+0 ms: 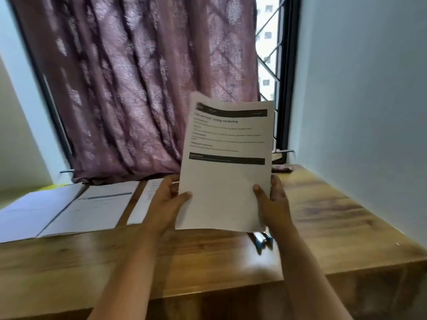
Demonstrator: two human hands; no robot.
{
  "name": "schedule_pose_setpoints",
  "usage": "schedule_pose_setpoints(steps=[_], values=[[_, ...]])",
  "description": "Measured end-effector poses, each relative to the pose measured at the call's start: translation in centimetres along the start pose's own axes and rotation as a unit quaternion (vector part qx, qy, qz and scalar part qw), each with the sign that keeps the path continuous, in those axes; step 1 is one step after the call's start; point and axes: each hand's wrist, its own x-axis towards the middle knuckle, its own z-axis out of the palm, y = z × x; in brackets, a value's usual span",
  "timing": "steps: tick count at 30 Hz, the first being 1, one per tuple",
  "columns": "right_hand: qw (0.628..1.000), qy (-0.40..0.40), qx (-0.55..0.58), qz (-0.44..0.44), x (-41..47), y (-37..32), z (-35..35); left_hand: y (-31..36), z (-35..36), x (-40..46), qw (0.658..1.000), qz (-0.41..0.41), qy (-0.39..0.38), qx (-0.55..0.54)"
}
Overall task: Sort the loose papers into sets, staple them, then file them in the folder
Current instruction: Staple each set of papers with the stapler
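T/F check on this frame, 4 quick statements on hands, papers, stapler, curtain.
1. Both hands hold the stack of papers upright above the desk. True: left hand and right hand grip its lower edges.
2. The stapler lies on the far left of the desk. False: it sits just below the held stack, by the right hand.
3. Other papers lie flat on the desk's left side. True.
4. The curtain is green. False: it is purple.

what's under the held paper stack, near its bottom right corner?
A dark metallic object, likely the stapler, lies blurred on the desk just below the stack. Only its near end shows; the stack and right hand cover the rest. Left hand holds the other edge.
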Motion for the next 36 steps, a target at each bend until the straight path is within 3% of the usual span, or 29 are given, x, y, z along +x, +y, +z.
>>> schedule_pose_setpoints(steps=[6,9,14,16,18,20,24,26,29,31,32,34,36], values=[[0.996,-0.066,0.004,-0.064,-7.5,-2.8,6.4,0.3,-6.1,-5.0,0.996,0.039,0.080,0.020],[0.995,-0.091,-0.017,-0.038,-9.8,-1.6,8.0,-0.3,-7.4,-7.4,0.994,0.046,0.097,0.027],[0.975,-0.191,-0.103,0.040,-12.0,-0.9,8.9,-2.8,-9.2,-9.2,0.994,0.019,0.045,0.100],[0.975,-0.191,-0.102,0.043,-12.2,-1.2,8.7,-3.0,-10.0,-9.4,0.995,0.020,0.061,0.082],[0.978,-0.186,-0.075,0.049,-11.9,-1.9,8.4,-2.8,-11.1,-9.3,0.996,-0.011,0.083,0.036],[0.974,-0.201,-0.072,0.074,-11.5,-2.3,8.4,-3.2,-12.5,-9.1,0.991,-0.070,0.083,0.078],[0.926,-0.255,-0.271,0.067,-11.3,-1.4,9.2,-4.8,-13.9,-10.3,0.960,-0.172,0.011,0.222],[0.916,-0.264,-0.294,0.065,-11.1,-0.7,9.5,-5.1,-13.9,-10.7,0.935,-0.185,-0.010,0.303],[0.901,-0.271,-0.336,0.039,-10.6,-0.4,9.7,-4.6,-13.8,-10.5,0.885,-0.186,0.028,0.426],[0.896,-0.280,-0.343,0.026,-10.3,-0.3,9.7,-5.0,-13.2,-9.6,0.846,-0.136,0.086,0.508],[0.894,-0.286,-0.343,0.022,-10.3,-0.2,9.8,-5.1,-12.5,-9.2,0.850,-0.090,0.101,0.510],[0.889,-0.295,-0.350,0.014,-9.8,-0.1,10.2,-5.4,-10.4,-8.1,0.899,-0.010,0.051,0.434],[0.884,-0.297,-0.361,-0.007,-9.0,-0.3,10.7,-6.0,-8.2,-7.1,0.932,-0.017,-0.029,0.360]])
